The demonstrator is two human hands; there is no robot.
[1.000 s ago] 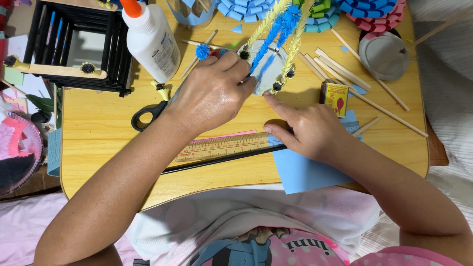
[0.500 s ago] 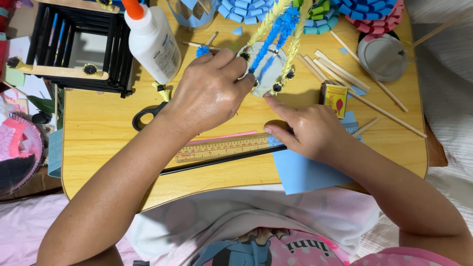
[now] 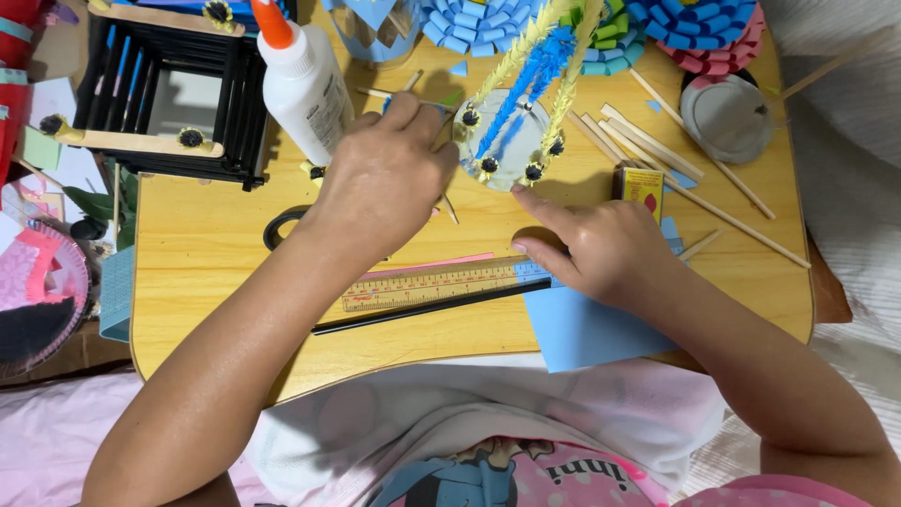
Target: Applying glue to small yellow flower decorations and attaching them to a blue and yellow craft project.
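Small wooden table [image 3: 188, 310], edges visible on all sides, pale bedding around it; bare wood mostly left of the yellow ruler [image 3: 427, 284], rest crowded. Left hand [image 3: 385, 183] above the ruler, fingers pinched on a thin stick at the rim of the grey disc craft [image 3: 511, 141] (one disc, blue and yellow pipe-cleaner strands, small dark flowers); right hand [image 3: 601, 249] at the ruler's right end, open, index fingertip touching the disc's lower edge, palm on one blue paper sheet [image 3: 587, 329] overhanging the near table edge. One glue bottle [image 3: 300, 80] above-left of the ruler, one black scissors [image 3: 282, 225] just above its left end, one black rod [image 3: 422, 307] along its lower edge, several wooden sticks [image 3: 657, 150] up-right.
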